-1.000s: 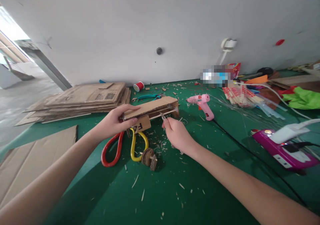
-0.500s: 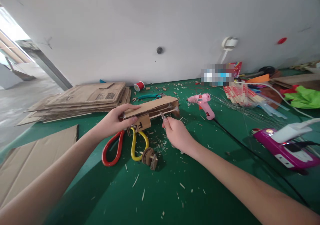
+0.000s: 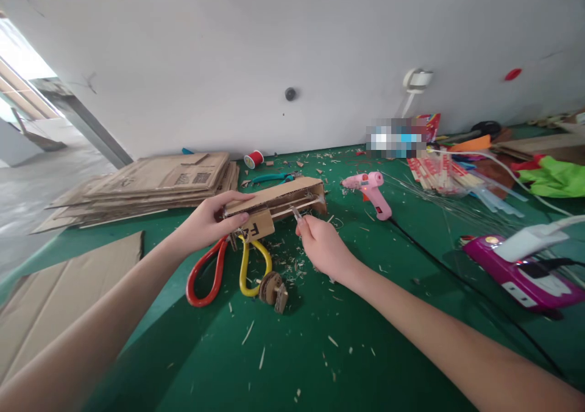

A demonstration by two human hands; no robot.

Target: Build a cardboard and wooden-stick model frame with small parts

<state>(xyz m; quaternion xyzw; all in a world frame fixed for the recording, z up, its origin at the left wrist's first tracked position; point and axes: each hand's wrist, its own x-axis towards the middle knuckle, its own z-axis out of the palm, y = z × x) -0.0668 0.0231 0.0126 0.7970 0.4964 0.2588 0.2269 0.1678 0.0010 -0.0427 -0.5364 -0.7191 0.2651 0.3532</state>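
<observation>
My left hand (image 3: pixel 219 217) is closed on the left end of a long cardboard piece (image 3: pixel 278 197), thumb in front and fingers on top. Thin wooden strips run along its open side. In my right hand (image 3: pixel 320 241) is a small blade (image 3: pixel 297 213), its tip against the strips near the right end. Below the cardboard piece lie scissors with a red handle (image 3: pixel 205 278) and a yellow handle (image 3: pixel 245 272). Beside the yellow loop is a small part of round cardboard discs (image 3: pixel 273 290).
Stacked flat cardboard (image 3: pixel 155 180) is at the back left, a cardboard sheet (image 3: pixel 86 278) at the left. Blue pliers (image 3: pixel 274 177) and a red thread spool (image 3: pixel 253 159) lie behind. To the right are a pink glue gun (image 3: pixel 372 192) and a purple power strip (image 3: pixel 521 272). Wood shavings litter the green table (image 3: pixel 365 351).
The cardboard piece has tilted slightly in my left hand and moved a little to the left. The blade in my right hand has barely moved.
</observation>
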